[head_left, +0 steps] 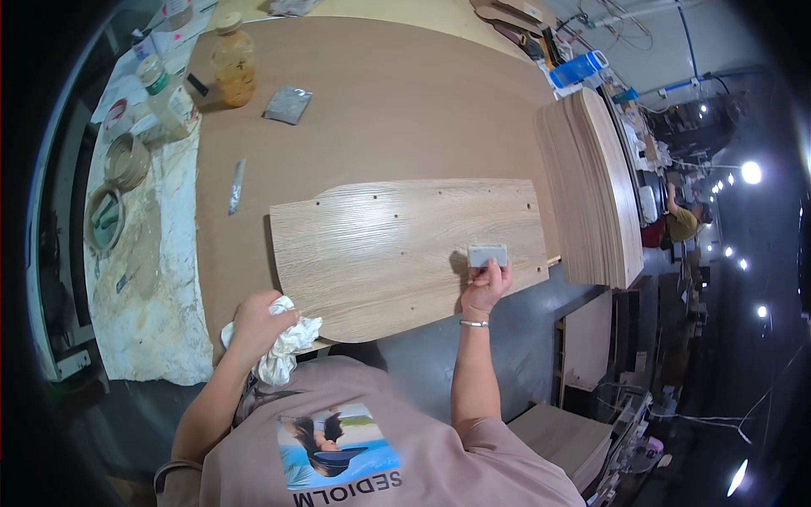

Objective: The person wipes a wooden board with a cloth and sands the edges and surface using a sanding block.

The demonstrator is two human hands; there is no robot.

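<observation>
A light wood-grain panel [397,270] with several small dark holes lies flat on the brown-topped table. It has a rounded near left corner. My left hand [258,321] is closed round a crumpled white cloth [290,342] beside that corner. Toward the panel's right end, my right hand [485,283] grips a small pale grey rectangular block [487,255] between fingers and thumb, over the panel. Whether the block touches the surface I cannot tell. Its exact kind does not show.
A tall stack of similar panels [583,186] stands on the right. On the brown tabletop [405,93] are a jar of amber liquid [233,63], a grey square packet [288,105] and a thin metal strip [236,188]. A stained white sheet [160,296] at left carries bottles and tape rolls.
</observation>
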